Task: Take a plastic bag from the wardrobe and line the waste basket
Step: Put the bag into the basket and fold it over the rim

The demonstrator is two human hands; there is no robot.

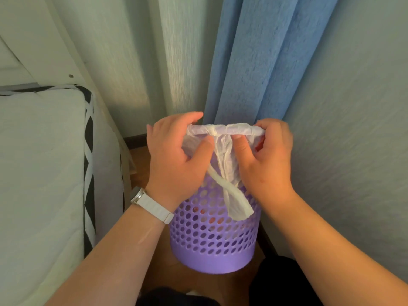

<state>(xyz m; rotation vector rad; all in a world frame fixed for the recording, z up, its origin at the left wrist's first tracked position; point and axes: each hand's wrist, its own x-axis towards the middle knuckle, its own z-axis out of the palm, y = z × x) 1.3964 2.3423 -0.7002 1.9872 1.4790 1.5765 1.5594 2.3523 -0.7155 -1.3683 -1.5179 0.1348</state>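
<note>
A purple waste basket [213, 244] with a perforated wall stands on the wooden floor between the bed and the wall. A thin white plastic bag [227, 155] is folded over its rim, and two twisted handle strips hang down the near side of the basket. My left hand [176, 155], with a white watch on its wrist, grips the bag at the left of the rim. At the right of the rim, my right hand [267, 155] pinches the bag, thumb pressing the plastic against the basket.
A mattress [42, 173] with a black-and-white edge band lies close on the left. A blue curtain [260, 62] and a pale curtain [154, 62] hang behind the basket. A light wall [353, 140] runs along the right. My dark-clothed knees [278, 283] are at the bottom.
</note>
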